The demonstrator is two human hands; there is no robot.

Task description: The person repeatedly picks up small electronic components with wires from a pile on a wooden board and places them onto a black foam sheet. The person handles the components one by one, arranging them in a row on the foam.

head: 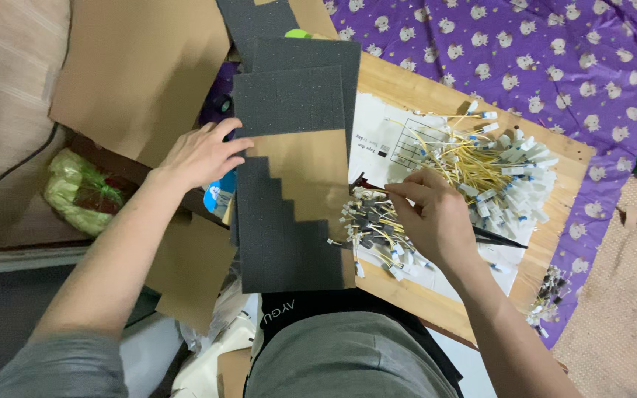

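Left hand [200, 155] lies flat, fingers spread, on grey foam sheet [289, 177]; sheet's long axis runs 12 to 6 o'clock, stepped edge facing 3. Right hand [433, 214] pinches black tweezers [366, 188] (tip toward 9). Yellow wire pile [488, 166], white-and-blue tags, lies at 2 o'clock on white printed paper [377, 136]. Green bag [75, 191] at 9.

Left hand [202, 153] rests flat on dark foam sheet [289, 184]. Right hand [436, 214] pinches into a pile of yellow wires with white tags [492, 166] on wooden counter [407, 88]; purple patterned cloth [554, 51] beneath.
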